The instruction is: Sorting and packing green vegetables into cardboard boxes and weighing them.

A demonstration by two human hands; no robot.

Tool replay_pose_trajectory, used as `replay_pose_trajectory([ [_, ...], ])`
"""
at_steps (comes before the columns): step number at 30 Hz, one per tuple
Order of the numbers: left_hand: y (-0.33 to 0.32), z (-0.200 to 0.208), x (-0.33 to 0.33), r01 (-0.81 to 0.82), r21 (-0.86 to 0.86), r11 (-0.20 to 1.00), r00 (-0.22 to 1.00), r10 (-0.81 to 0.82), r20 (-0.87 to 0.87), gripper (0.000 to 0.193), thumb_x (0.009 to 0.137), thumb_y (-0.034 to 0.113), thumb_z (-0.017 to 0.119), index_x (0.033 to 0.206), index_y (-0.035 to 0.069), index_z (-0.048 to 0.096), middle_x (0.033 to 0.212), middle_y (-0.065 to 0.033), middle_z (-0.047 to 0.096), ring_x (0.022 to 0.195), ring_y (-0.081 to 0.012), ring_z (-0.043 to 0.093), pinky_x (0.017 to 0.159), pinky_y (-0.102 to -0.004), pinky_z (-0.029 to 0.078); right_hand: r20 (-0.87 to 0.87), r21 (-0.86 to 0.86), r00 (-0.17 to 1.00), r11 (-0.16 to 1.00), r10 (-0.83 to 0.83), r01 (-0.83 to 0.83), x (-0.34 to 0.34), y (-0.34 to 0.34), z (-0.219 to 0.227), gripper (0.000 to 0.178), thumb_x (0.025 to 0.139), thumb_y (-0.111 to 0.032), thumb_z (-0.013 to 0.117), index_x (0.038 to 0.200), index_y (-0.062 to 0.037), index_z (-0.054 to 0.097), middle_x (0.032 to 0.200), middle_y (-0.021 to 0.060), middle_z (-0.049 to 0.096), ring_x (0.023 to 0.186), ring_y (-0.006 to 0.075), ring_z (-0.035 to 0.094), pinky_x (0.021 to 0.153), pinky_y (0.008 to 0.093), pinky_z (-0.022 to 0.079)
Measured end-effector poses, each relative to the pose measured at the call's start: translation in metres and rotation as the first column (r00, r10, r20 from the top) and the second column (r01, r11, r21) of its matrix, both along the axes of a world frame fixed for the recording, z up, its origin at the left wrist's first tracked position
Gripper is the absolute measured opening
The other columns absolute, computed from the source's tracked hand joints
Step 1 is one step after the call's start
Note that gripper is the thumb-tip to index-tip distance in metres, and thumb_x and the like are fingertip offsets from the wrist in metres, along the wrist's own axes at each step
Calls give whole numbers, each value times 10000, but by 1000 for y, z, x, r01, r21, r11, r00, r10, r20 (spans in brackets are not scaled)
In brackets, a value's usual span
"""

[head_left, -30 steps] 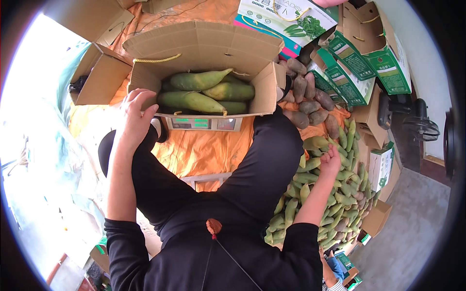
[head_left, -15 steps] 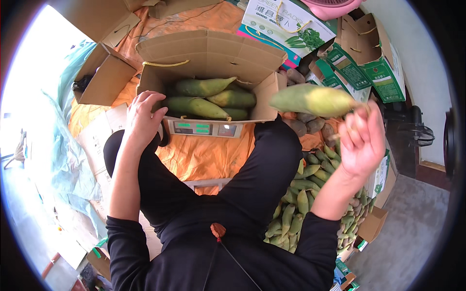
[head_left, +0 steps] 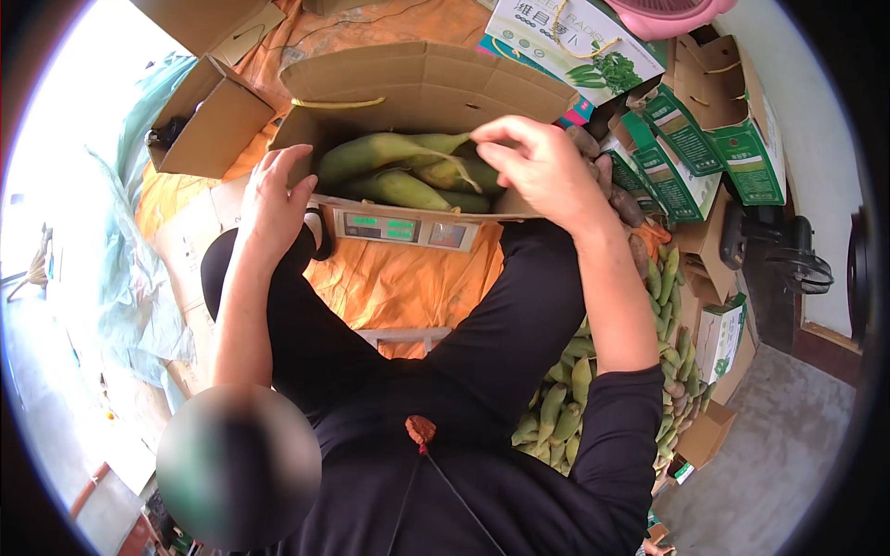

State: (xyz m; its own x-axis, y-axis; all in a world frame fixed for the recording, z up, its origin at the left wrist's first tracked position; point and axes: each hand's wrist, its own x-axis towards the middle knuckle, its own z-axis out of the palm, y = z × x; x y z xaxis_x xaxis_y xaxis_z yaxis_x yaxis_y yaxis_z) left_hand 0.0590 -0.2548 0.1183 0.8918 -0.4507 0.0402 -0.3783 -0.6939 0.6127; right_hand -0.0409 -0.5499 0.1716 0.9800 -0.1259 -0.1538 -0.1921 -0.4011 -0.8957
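Note:
A brown cardboard box [head_left: 408,69] with a yellow cord handle stands open in front of me. Several green radishes [head_left: 400,190] lie inside it. On top is a large radish [head_left: 371,153] whose thin tail points right. My right hand [head_left: 547,171] is over the box's right side, thumb and fingers apart, fingertips close to the tip of a radish behind; whether they touch it I cannot tell. My left hand [head_left: 271,199] rests at the box's left front corner, fingers loosely bent and thumb apart. Under the box is a weighing scale [head_left: 403,230] with a lit green display.
A heap of green radishes [head_left: 561,417] lies beside my right leg. Green cartons [head_left: 681,139], a white carton [head_left: 556,37] and a pink basket [head_left: 667,17] are at the far right. A small brown box [head_left: 213,120] and plastic sheeting [head_left: 139,306] lie left. Orange sheet [head_left: 343,296] covers the floor.
My right hand has swung left from the right side to the box and let go of the radish it held by the tail, which now lies on top. My left hand stays at the box's corner.

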Motion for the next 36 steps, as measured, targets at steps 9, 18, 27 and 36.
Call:
replay_pose_trajectory([
  [9,-5,4,-2,32,62,998,997,-36,73,330,840,103,634,1166,66,592,1136,-125,590,1097,-316,533,930,-380,438,-8,229,889,864,-458,448,-91,-68,-31,189,924,-174,618,1046,-34,654,896,17,677,650,17,502,584,188,422],
  [18,-16,4,-3,33,50,998,999,-34,13,334,829,117,641,1155,57,597,1124,-129,591,1083,-319,535,924,-383,438,-124,133,964,959,-235,251,-33,-45,-24,292,905,-186,619,1130,0,608,997,48,668,677,66,582,572,211,462],
  [27,-12,-4,0,41,83,996,995,-48,82,328,846,90,630,1172,83,592,1142,-102,579,1032,-262,556,750,-318,488,-455,-128,888,992,-65,7,71,1,-103,477,855,-231,643,1217,65,548,1029,188,649,750,207,670,591,322,567],
  [36,-6,1,-1,30,63,998,998,-33,47,316,845,83,628,1159,64,599,1156,-113,581,1030,-273,567,765,-322,502,-246,31,953,985,174,-172,57,30,-58,325,873,-306,652,721,-19,651,582,33,540,511,102,473,496,290,388],
])
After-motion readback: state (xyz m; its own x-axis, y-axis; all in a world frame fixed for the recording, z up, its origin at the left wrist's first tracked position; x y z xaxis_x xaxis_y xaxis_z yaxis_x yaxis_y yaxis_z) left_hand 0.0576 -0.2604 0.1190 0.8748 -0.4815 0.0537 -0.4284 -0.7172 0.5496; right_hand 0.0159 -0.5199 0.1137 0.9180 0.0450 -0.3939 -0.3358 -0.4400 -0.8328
